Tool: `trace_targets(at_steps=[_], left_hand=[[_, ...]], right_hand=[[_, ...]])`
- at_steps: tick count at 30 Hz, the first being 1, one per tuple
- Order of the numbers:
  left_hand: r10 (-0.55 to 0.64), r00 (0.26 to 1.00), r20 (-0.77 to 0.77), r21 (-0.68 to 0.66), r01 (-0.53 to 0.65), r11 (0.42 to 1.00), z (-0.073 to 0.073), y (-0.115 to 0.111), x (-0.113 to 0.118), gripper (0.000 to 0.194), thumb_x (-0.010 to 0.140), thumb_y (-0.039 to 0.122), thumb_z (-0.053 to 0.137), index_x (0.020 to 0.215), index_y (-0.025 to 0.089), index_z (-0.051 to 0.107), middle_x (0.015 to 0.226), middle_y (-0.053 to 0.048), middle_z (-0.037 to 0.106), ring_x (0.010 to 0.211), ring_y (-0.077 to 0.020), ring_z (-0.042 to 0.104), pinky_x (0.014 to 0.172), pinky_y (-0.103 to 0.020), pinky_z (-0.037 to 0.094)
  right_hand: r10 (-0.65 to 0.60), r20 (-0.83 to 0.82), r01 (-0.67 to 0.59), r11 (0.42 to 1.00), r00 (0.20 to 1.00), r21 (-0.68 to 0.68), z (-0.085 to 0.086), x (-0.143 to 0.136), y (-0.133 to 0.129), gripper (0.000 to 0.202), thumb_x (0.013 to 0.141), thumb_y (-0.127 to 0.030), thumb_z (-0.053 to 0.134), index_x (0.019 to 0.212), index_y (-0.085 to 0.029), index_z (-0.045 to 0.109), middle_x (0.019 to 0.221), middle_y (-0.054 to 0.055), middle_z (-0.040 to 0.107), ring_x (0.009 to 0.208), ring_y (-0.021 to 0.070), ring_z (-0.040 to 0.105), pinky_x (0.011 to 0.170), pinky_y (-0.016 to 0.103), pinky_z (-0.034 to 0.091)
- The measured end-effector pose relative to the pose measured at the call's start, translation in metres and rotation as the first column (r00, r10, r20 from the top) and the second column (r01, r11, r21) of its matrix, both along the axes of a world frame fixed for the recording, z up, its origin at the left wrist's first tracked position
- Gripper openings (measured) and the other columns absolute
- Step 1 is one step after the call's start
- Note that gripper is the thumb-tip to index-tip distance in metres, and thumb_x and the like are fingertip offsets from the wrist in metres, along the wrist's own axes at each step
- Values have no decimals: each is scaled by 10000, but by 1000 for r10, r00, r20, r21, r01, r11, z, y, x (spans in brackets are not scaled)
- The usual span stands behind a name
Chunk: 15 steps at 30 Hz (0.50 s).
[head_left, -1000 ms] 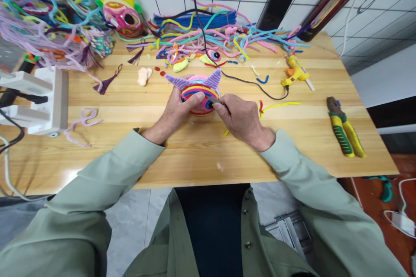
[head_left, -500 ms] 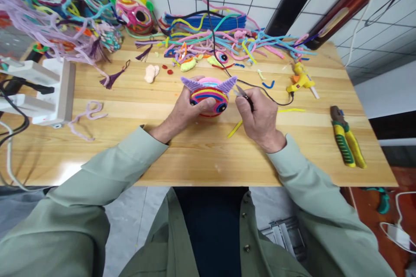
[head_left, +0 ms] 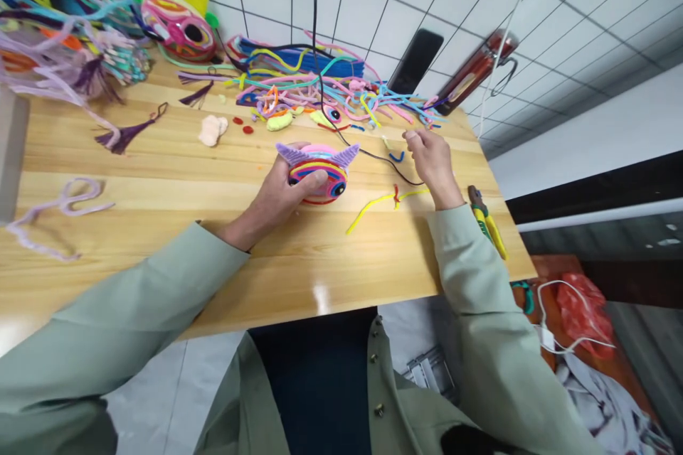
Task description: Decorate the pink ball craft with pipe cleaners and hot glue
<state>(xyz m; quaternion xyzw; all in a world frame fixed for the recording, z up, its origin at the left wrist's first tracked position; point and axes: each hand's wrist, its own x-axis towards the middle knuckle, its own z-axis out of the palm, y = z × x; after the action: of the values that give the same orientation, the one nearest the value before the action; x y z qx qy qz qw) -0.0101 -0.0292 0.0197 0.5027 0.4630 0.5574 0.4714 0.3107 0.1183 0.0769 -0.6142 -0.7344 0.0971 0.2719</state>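
Note:
My left hand [head_left: 285,188] is closed round a pipe-cleaner animal head [head_left: 319,169], its thumb across the front. The head has two purple pointed ears, pink, yellow, red and blue bands, and dark eyes. To the right, my right hand [head_left: 431,160] is raised with its fingers curled in. Anything held in those fingers is hidden. Below and left of it, a yellow pipe cleaner [head_left: 368,212] lies on the table with a small red piece [head_left: 396,195] on it. A bent blue piece [head_left: 396,156] lies just left of the right hand.
A heap of pipe cleaners [head_left: 314,85] lies along the wall, beside a phone [head_left: 417,60] and a red-brown flask [head_left: 477,71]. A second animal head [head_left: 178,25] sits back left. Pliers [head_left: 486,220] lie at right. A black cable [head_left: 321,78] hangs down across the table.
My right hand has moved away from the head, rightward across the table, and the pointed metal tool it held no longer shows. The view has turned right; the yellow glue gun is out of sight.

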Motion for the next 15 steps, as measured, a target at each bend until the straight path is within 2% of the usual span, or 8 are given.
trace_targets(at_steps=[2,4,7,9,11,12,13,15], left_hand=[[-13,1000,17,3,13,1000,1,-1,1,877,896,766,919,1525,218,644,1476,-149,812,1379,-400,785,1237,-632,633],[-29,999,24,2,29,1000,2,-1,1,860,910,757,913,1530,225,649,1487,-144,812,1394,-399,781,1259,-638,621],[-37,999,23,16,36,999,2,0,2,808,925,750,901,1498,227,677,1492,-137,813,1400,-392,780,1273,-621,618],[-30,999,31,46,28,999,1,1,3,775,925,750,899,1457,221,704,1468,-134,824,1375,-384,791,1260,-595,633],[-26,999,40,70,24,997,0,2,3,737,935,731,900,1430,215,720,1442,-130,833,1344,-370,802,1243,-568,647],[-23,999,42,77,19,997,0,2,4,718,940,715,904,1422,214,723,1429,-127,836,1327,-363,807,1234,-555,654],[-16,999,41,81,12,997,-1,3,3,701,943,698,909,1417,216,724,1415,-124,838,1312,-356,811,1224,-544,661],[-3,999,34,82,0,997,-1,3,3,688,942,681,919,1414,221,720,1393,-120,838,1294,-347,816,1208,-528,671]], right_hand=[[-46,144,51,998,988,-30,3,-7,17,362,1140,-430,554,912,-242,764,978,103,818,1016,301,726,937,427,556],[-97,223,119,989,970,-85,5,-15,34,309,1126,-349,579,904,-233,761,1014,118,826,1062,300,732,965,412,543],[-129,220,158,981,967,-115,7,-24,50,291,1114,-302,607,897,-191,767,1001,130,812,1031,255,725,996,404,529],[-130,206,153,983,970,-103,16,-27,46,294,1102,-314,641,888,-161,770,974,121,800,995,225,710,1018,418,530],[-100,165,110,992,981,-57,35,-31,22,311,1116,-359,651,905,-168,776,942,90,789,952,217,707,1004,430,553],[-60,120,62,998,991,-13,48,-32,1,324,1144,-407,628,941,-201,776,922,55,779,932,213,712,974,421,577],[69,-28,-66,994,997,84,63,-32,-26,326,1168,-433,608,996,-223,788,911,42,775,899,221,724,914,420,605],[284,-137,-247,940,949,237,90,-29,-87,382,1236,-471,476,1204,-274,801,1005,71,795,912,248,767,873,453,655]])
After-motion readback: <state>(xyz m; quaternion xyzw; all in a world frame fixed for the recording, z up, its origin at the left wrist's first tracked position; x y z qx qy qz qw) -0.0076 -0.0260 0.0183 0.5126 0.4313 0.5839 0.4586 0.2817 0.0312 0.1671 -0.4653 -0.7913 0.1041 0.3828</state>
